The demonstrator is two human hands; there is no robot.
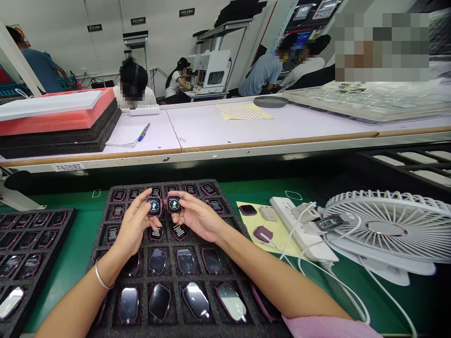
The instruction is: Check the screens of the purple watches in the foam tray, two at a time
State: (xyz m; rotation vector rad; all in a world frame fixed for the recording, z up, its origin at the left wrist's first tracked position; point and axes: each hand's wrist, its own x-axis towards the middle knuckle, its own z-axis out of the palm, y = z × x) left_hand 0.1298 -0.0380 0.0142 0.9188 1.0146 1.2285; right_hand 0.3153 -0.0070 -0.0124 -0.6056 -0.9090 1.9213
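My left hand is closed around a smartwatch without a strap, its screen lit with a watch face. Beside it, my right hand pinches a second smartwatch whose round dial is also lit. The two watches are side by side, a small gap apart, above a black foam tray. Purple-rimmed watches sit in the tray's compartments; those in the far rows show white text, while nearer ones have dark or reflecting screens. My hands and forearms hide part of the tray.
Another watch tray lies at the left. To the right are a yellow sheet with small devices, a white power strip with cables and a white fan. A raised shelf runs across the back; several people work beyond.
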